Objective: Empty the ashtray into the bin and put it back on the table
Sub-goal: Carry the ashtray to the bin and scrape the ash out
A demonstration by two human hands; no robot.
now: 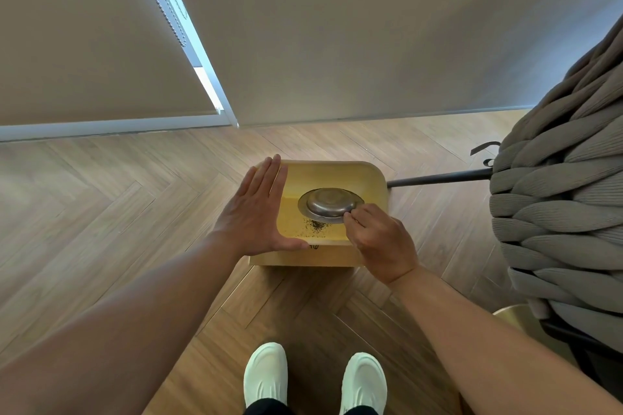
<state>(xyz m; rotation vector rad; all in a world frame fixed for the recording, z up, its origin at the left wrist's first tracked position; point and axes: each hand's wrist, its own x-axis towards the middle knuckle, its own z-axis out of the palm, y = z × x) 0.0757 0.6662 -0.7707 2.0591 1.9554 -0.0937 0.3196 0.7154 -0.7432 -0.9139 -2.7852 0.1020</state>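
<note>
Ashtray, a round shallow dish of silver metal [328, 205], is turned upside down above the open yellow plastic bin [377, 185], near its right edge. The right hand [381, 242] pinches its rim between fingertips. The left hand [258, 212] is flat and open, holding nothing, over the bin's left edge. Dark ash [313, 226] lies on the bin's floor by the near edge, so I judge the emptying is almost finished. Next the dish must be turned upright and carried to the table, which is not visible.
</note>
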